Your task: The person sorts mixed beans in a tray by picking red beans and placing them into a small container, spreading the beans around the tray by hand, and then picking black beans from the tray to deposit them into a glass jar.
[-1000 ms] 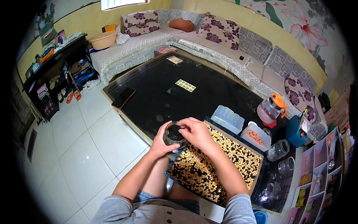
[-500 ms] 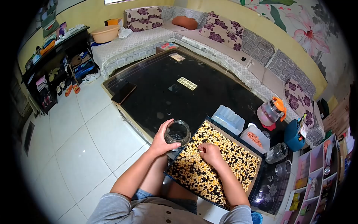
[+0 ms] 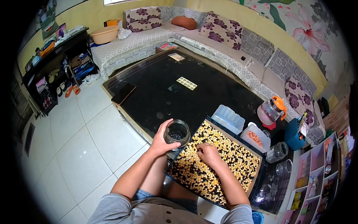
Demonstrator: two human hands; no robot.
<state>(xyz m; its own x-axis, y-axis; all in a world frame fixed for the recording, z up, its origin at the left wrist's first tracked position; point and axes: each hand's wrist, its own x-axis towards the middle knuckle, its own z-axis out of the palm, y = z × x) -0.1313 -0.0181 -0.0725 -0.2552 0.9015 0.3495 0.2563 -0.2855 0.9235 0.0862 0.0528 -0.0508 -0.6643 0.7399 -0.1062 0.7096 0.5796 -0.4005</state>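
My left hand [image 3: 163, 142] is wrapped round a glass jar [image 3: 177, 131] at the table's near edge. The jar is open at the top, with some dark beans low inside. To its right lies a shallow tray [image 3: 257, 178] filled with mixed yellow kernels and black beans [image 3: 227, 158]. My right hand [image 3: 208, 154] is over the middle of the tray, fingers pinched together at the surface of the mix. What its fingertips hold, if anything, is too small to make out.
Behind the tray stand a clear plastic box [image 3: 228, 119] and a tub of pinkish pieces [image 3: 255, 137]. Farther right are a pitcher with an orange lid [image 3: 271, 111], a glass jar [image 3: 276, 152] and a teal holder [image 3: 295, 135]. A phone [image 3: 123, 93] lies on the black table [image 3: 156, 82].
My right hand has moved from the jar's mouth down to the beans in the tray, and its fingers have shifted slightly left there. My left hand still holds the jar.
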